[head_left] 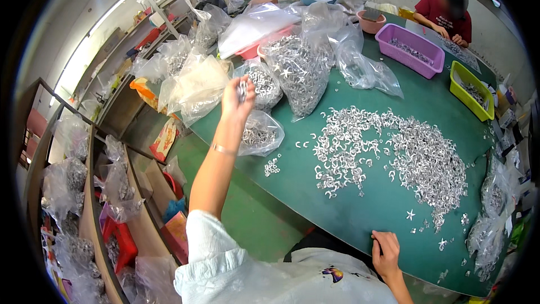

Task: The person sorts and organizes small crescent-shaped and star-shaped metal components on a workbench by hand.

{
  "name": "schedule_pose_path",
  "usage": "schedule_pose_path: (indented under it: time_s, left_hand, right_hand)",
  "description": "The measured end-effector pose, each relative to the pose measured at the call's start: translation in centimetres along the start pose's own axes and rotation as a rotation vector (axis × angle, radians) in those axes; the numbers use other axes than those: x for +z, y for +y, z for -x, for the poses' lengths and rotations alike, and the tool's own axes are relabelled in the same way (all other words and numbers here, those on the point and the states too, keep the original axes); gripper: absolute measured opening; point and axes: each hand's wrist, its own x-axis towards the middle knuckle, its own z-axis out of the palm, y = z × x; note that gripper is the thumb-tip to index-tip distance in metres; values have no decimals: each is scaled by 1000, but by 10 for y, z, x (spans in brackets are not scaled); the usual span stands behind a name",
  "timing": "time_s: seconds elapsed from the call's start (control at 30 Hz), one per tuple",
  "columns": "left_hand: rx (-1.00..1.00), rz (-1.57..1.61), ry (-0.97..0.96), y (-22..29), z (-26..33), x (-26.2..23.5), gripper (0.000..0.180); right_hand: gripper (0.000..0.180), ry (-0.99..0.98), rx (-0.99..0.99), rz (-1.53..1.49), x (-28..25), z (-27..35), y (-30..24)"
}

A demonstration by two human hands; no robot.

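Silver metal pieces [242,90] sit pinched in the raised left hand [237,97], held up over a small clear bag [260,133] that lies open on the green table [349,219] just below and to the right of that hand. The bag already holds a few such pieces, and a little cluster of loose pieces [272,166] lies beside it, toward the person. The left hand is by far the nearer one — the right hand [386,252] rests low at the table's near edge, fingers curled against the surface and holding nothing that can be seen.

Between the two hands spreads the big heap of silver parts [394,155], well apart from the small bag. Larger filled bags [301,67] crowd close behind the raised hand, so there is little room on that side. Farther off stand a purple bin [409,49] and a yellow-green bin [471,91], and another person [444,14] works at the far end.
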Motion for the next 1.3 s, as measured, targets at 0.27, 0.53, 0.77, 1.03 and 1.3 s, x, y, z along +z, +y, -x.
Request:
schedule_pose_path:
  time_s: [0.27,0.53,0.77,1.03,1.3]
  left_hand:
    - [1029,-2318,111,-21,-125,-44,24]
    - [1303,-1792,-288,-73,-5,3,30]
    - [446,-1572,-1211,-257,202,58,44]
    - [710,-1587,-1301,-345,194,67,28]
    - [577,-1490,-1351,-337,211,81,40]
  right_hand:
    - [24,55,-65,155,-21,-1,6]
    - [37,258,549,608,-74,41,22]
    - [61,-9,523,660,-62,19,26]
    - [59,-31,439,357,-70,28,22]
    - [48,46,662,741,-111,39,63]
